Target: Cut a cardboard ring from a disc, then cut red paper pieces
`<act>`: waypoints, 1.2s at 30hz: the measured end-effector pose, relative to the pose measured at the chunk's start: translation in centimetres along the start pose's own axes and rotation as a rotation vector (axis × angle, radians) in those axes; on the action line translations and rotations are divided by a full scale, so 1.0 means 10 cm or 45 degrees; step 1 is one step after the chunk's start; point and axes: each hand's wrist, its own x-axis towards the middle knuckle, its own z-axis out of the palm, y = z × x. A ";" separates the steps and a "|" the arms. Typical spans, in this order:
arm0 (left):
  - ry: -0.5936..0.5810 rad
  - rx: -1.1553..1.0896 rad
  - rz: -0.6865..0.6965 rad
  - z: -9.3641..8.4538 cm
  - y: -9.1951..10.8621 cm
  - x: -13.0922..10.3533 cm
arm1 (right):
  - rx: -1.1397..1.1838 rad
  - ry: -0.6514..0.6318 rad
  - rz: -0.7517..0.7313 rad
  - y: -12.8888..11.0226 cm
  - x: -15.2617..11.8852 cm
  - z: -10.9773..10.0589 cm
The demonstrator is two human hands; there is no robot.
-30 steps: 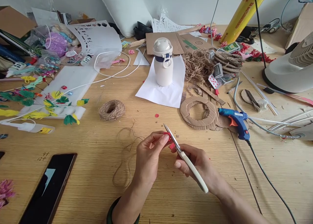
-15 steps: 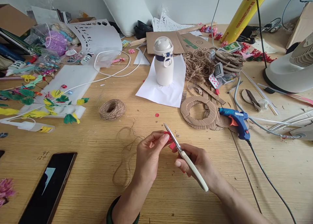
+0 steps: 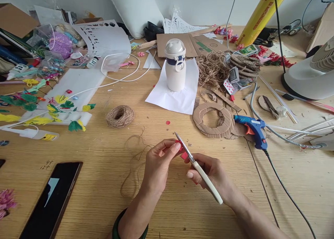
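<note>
Between thumb and fingers, my left hand [image 3: 159,166] pinches a small red piece [image 3: 179,143], perhaps paper; its material is hard to make out. My right hand [image 3: 208,171] is closed around a pair of scissors [image 3: 206,179] with pale handles, tilted with the tips pointing up and left. The blades lie against the red piece, and more red [image 3: 184,156] shows just below them. Left of my hands, a loose strand runs from a ball of jute twine [image 3: 120,116]. A small red disc [image 3: 167,122] lies on the table beyond the scissor tips.
A white bottle [image 3: 175,71] stands on a white paper sheet [image 3: 159,98]. To the right are a cardboard ring [image 3: 198,122], a blue glue gun [image 3: 254,127] with its cable, and a white fan [image 3: 308,75]. A phone [image 3: 52,200] lies front left, below a glue bottle [image 3: 39,134].
Almost nothing differs. The whole view has shifted very slightly; both hands keep their hold on the red piece and the scissors.
</note>
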 end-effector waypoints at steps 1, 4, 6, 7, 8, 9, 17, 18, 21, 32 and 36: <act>-0.004 -0.001 0.003 0.00 0.00 0.00 | -0.003 0.000 -0.002 0.01 0.00 0.00; 0.001 -0.013 0.004 -0.01 0.00 0.02 | -0.006 -0.003 -0.002 0.01 0.00 0.00; 0.009 -0.021 -0.004 -0.01 0.00 0.02 | 0.004 -0.003 0.001 -0.01 -0.01 0.00; 0.011 -0.021 -0.007 -0.01 -0.01 0.02 | 0.010 -0.003 0.004 -0.02 -0.01 0.01; 0.011 -0.019 -0.009 -0.01 -0.01 0.02 | 0.017 -0.004 0.007 -0.02 -0.01 0.01; 0.010 -0.017 -0.011 -0.01 -0.01 0.02 | 0.021 -0.002 0.012 -0.03 -0.01 0.01; 0.013 -0.025 -0.011 -0.01 -0.01 0.02 | 0.004 0.004 0.024 -0.01 0.01 0.01; 0.011 -0.022 -0.012 -0.01 -0.01 0.02 | 0.000 0.004 0.025 -0.01 0.00 0.01; 0.000 -0.011 -0.009 -0.01 -0.01 0.02 | -0.017 0.002 0.031 -0.02 0.00 0.01; 0.005 -0.028 -0.003 -0.02 -0.01 0.03 | -0.051 -0.005 0.023 0.00 0.00 0.01; 0.013 -0.028 -0.011 -0.03 -0.01 0.03 | -0.066 -0.003 0.033 0.00 0.00 0.00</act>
